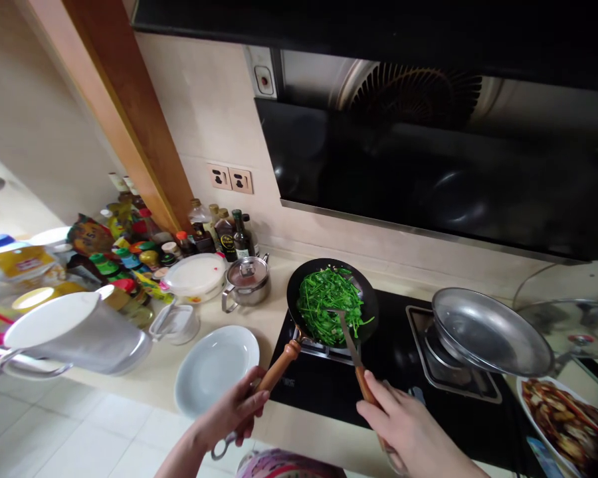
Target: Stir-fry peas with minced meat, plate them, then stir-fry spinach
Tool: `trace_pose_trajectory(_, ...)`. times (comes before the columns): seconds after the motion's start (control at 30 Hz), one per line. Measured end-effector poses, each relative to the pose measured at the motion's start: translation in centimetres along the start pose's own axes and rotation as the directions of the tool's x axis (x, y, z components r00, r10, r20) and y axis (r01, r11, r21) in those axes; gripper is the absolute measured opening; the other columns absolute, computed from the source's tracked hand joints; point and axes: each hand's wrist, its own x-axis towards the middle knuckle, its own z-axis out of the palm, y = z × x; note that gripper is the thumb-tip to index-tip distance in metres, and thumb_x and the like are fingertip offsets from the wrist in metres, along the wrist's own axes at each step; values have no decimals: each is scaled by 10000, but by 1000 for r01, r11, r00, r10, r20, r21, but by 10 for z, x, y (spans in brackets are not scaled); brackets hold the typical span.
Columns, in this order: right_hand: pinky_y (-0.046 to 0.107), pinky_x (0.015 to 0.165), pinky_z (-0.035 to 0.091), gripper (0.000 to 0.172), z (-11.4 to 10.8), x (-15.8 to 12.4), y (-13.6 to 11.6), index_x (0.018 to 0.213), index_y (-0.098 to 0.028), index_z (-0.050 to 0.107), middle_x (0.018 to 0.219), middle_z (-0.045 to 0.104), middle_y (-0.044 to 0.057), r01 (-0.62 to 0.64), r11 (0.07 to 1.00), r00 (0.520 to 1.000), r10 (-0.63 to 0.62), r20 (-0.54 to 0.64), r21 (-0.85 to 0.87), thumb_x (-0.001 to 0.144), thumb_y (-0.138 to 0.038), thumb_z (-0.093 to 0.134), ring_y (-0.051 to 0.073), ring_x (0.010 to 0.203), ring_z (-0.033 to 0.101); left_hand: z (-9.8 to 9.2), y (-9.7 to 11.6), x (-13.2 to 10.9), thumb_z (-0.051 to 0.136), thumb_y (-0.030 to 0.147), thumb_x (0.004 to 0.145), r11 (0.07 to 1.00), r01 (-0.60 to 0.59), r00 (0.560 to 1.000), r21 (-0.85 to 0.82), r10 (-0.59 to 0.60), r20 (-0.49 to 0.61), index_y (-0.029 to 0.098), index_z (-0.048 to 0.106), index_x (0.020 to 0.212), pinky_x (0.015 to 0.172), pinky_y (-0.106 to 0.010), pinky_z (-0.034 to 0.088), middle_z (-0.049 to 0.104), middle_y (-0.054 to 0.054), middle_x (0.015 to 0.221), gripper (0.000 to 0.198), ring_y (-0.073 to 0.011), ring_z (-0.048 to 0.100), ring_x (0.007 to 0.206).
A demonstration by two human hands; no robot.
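My left hand [242,408] is closed round the wooden handle of a black wok [370,302] on the left burner. Chopped leafy greens [323,299] fill much of the wok, with small pale bits among them. In my right hand [398,415] is the wooden handle of a metal spatula [349,338]. Its blade lies in the greens, partly covered by them. Just left of the wok handle, a white plate [216,368] rests on the counter with nothing on it.
On the right burner sits a wide steel pan [488,328]. A dish of brown cooked food [563,421] stands at the far right. Leftward are a lidded steel pot [248,282], a plastic-covered bowl [195,275], a large pot [80,332] and several bottles [226,236]. A range hood [428,179] overhangs the stove.
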Motion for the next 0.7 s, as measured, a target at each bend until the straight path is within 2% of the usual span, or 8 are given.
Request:
trace_pose_trajectory(0.1, 292, 774, 557, 282, -8, 6, 25, 982, -198, 685, 1262, 623, 140, -31, 992, 984, 52, -173, 123, 798, -80, 507, 215, 917, 695, 0, -2, 0, 609, 723, 693, 1000, -23, 1000, -3, 23, 3, 244, 349, 1212, 329, -166, 385, 522, 64, 691, 752, -74, 517, 418)
trace_pose_trajectory(0.2, 284, 826, 547, 239, -36, 9, 50, 1032, -223, 687, 1144, 678, 111, -86, 960, 917, 180, -355, 267, 896, -189, 493, 201, 987, 681, -2, -5, -1, 593, 720, 712, 999, -30, 999, 13, 30, -12, 247, 325, 1251, 366, -182, 423, 533, 49, 733, 765, -88, 561, 454)
trace_pose_trajectory(0.23, 279, 827, 547, 224, -46, 9, 54, 1026, -233, 691, 1103, 690, 99, -93, 953, 912, 198, -360, 287, 903, -214, 505, 197, 984, 682, -3, -6, -2, 592, 730, 704, 999, -22, 1000, 28, 23, -17, 251, 306, 1275, 372, -187, 428, 531, 50, 737, 798, -93, 571, 458)
trace_pose_trajectory(0.3, 254, 794, 552, 213, -61, 8, 54, 998, -250, 703, 1064, 698, 79, -74, 950, 944, 164, -286, 302, 900, -224, 516, 180, 930, 694, -5, -9, -4, 590, 753, 681, 997, -5, 1000, 72, 6, -18, 256, 264, 1325, 359, -188, 408, 528, 55, 727, 877, -95, 565, 440)
trace_pose_trajectory(0.4, 238, 767, 556, 218, -70, 7, 54, 969, -255, 713, 1039, 709, 62, -28, 939, 959, 121, -255, 342, 902, -224, 508, 168, 896, 699, -5, -12, -7, 570, 762, 686, 991, 1, 999, 136, 4, -32, 255, 236, 1371, 326, -172, 340, 532, 56, 706, 915, -87, 538, 414)
trace_pose_trajectory(0.47, 259, 796, 555, 187, -71, 7, 65, 968, -254, 711, 1016, 721, 52, -44, 932, 918, 180, -354, 361, 892, -252, 540, 181, 910, 696, -4, -12, -10, 556, 749, 711, 988, 4, 998, 155, 5, -58, 251, 247, 1381, 322, -162, 312, 529, 52, 709, 890, -88, 544, 433)
trace_pose_trajectory(0.6, 311, 816, 556, 164, -59, 20, 108, 957, -253, 713, 983, 735, 44, -186, 909, 788, 365, -496, 374, 846, -323, 614, 210, 889, 699, 1, -11, -13, 549, 713, 745, 988, 13, 995, 153, 2, -102, 232, 273, 1391, 314, -152, 274, 521, 46, 714, 852, -78, 527, 438)
trace_pose_trajectory(0.7, 332, 765, 577, 231, -35, 49, 127, 935, -206, 702, 918, 747, 76, -197, 797, 671, 535, -514, 571, 828, -393, 620, 228, 826, 715, 4, -11, -13, 556, 699, 747, 991, 9, 992, 132, 7, -123, 220, 301, 1387, 306, -149, 248, 523, 46, 709, 840, -57, 484, 407)
